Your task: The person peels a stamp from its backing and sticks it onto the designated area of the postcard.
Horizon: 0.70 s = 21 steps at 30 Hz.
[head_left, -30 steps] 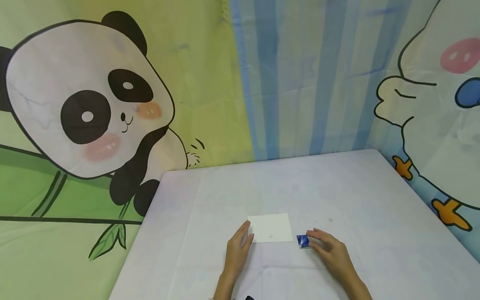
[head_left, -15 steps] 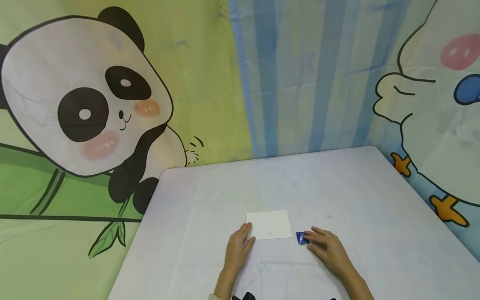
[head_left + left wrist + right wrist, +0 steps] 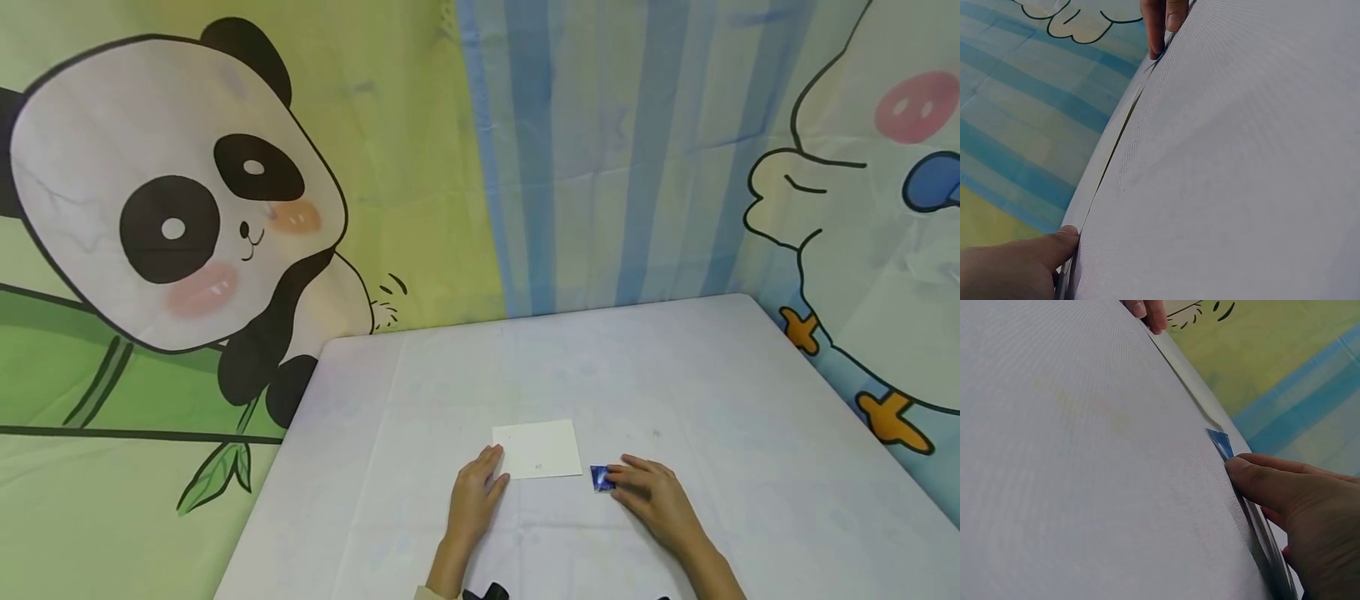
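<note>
A plain white card (image 3: 537, 450) with a tiny dark mark near its lower edge lies flat on the white-covered table. My left hand (image 3: 472, 497) rests at its left end, fingers straight, with fingertips and thumb right at the card's edge. Just to the right of the card lies a small glossy blue square (image 3: 601, 478). My right hand (image 3: 658, 503) pinches its right side between thumb and fingers, covering that part. In the right wrist view the thumb of the right hand (image 3: 1297, 500) sits on the near end of the blue square (image 3: 1221, 444).
White cloth covers the table (image 3: 420, 400). Behind it hangs a curtain (image 3: 585, 167) with yellow and blue stripes, beside a printed panda (image 3: 172, 200) on the left. A black object (image 3: 491, 592) shows at the bottom edge, by my left forearm.
My right hand has shifted slightly left, and its fingertips cover more of the blue square. The left hand stays at the card's edge. More of the black object shows at the bottom.
</note>
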Motion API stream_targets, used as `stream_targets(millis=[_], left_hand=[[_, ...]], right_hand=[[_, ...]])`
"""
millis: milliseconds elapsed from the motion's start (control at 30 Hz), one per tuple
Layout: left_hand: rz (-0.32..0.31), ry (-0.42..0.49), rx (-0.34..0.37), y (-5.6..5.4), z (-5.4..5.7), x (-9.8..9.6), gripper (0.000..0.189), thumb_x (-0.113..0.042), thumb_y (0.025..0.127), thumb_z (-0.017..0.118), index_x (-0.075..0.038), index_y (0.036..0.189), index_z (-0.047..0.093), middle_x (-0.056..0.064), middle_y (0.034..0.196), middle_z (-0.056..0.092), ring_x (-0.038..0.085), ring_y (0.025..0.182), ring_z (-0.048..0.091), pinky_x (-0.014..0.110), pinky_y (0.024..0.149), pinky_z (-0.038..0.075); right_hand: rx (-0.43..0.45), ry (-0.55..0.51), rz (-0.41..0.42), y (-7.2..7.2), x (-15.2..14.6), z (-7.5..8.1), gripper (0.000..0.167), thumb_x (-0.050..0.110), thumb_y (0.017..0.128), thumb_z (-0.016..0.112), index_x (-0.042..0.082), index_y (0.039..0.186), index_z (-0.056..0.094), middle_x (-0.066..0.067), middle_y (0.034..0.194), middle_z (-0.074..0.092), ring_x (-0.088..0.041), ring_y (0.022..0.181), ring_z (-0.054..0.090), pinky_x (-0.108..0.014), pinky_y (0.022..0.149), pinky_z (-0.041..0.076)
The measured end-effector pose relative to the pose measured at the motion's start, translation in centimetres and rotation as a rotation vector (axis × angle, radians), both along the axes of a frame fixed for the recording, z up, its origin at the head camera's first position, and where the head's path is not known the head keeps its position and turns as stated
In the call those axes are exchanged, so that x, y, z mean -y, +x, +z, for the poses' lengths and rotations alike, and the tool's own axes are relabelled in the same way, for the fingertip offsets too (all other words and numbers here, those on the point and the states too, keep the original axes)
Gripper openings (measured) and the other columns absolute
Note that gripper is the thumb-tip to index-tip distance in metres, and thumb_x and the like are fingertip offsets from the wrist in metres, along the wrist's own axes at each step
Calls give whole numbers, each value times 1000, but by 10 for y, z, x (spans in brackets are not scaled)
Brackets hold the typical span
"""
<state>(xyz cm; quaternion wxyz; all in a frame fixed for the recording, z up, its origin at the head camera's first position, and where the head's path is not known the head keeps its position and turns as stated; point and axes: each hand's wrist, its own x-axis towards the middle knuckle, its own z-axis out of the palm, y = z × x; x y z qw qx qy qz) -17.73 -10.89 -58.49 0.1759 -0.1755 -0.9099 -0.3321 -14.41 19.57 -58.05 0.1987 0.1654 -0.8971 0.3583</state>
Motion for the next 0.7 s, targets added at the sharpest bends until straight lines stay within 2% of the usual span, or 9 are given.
stream_targets(millis=[133,300,700], left_hand=[[0,-2,10,0,-1,0,45,-19,84,67,-1,124,55,9,128,54,25,120,48,44,94,40],[-8,-4,-11,0,-2,0,45,-18,83,69,0,123,56,10,126,55,26,118,50,44,93,40],[-7,15,-5,0,3,0,46,-17,82,69,1,123,56,11,127,55,25,119,49,43,94,40]], right_hand=[[0,8,-12,2,0,-1,26,13,69,79,17,94,73,2,104,67,-29,109,54,-52,92,31],[4,13,-24,3,0,-4,25,15,69,79,18,93,73,4,104,67,-28,109,54,-51,92,30],[-19,17,-33,2,-1,-2,23,17,69,80,19,91,74,6,101,68,-25,107,55,-46,93,30]])
